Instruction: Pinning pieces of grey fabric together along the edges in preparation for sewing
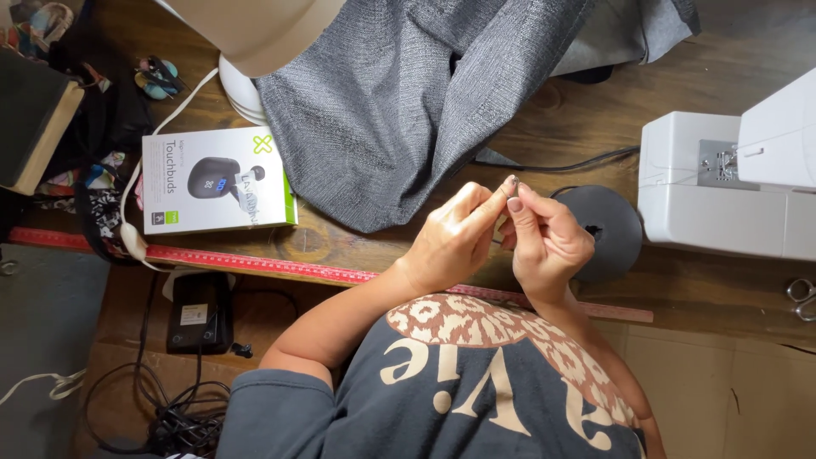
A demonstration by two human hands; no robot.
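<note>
My left hand (450,242) and my right hand (548,238) are raised together over the wooden table's front edge (680,293). Their fingertips meet and pinch a small thin piece (510,189), too small to identify; it may be a thread or a needle. A grey fabric (408,102) lies just beyond the hands. A black round disc (614,229) sits right behind my right hand. To the right stands a white sewing machine (722,195).
A red ruler (255,262) runs along the table's front. A white and green box (217,178) lies at left and scissors (801,297) at the right edge. A black power box (195,316) and tangled cables (170,412) are on the floor at left.
</note>
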